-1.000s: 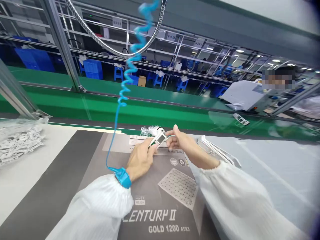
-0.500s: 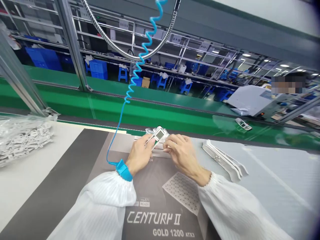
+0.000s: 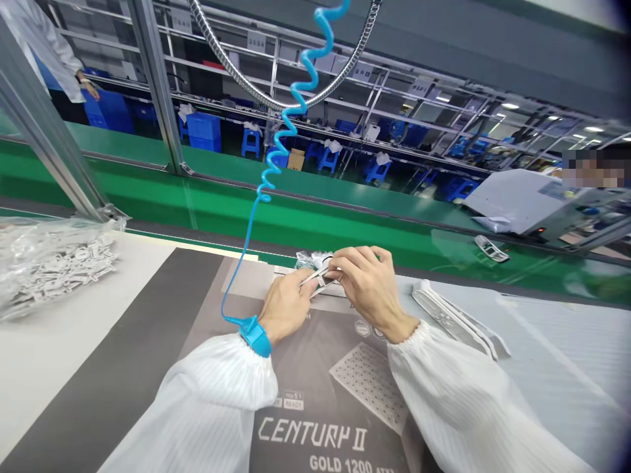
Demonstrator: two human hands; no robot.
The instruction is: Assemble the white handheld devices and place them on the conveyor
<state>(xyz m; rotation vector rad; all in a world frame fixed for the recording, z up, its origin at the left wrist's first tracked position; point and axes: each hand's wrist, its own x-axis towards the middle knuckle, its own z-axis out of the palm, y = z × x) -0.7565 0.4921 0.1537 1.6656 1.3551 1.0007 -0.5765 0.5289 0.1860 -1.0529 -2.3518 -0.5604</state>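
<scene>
A small white plastic bracket sits between my hands, partly hidden by my fingers. My left hand pinches its near end, and my right hand grips its far end from above. A blue wrist strap circles my left wrist, and its coiled blue cord rises past the hands. Behind the bracket lies a small transparent plastic bag. Both hands are over a dark printed carton marked "GOLD 1200 ATX3".
A stack of white brackets lies to the right, and a bag of white parts lies to the left. Beyond the bench run a green conveyor and a white machine. A co-worker stands far left.
My right hand has shifted from beside the bracket to over it, hiding more of it. The bracket has tilted flatter, and the view has swung, moving the scene right.
</scene>
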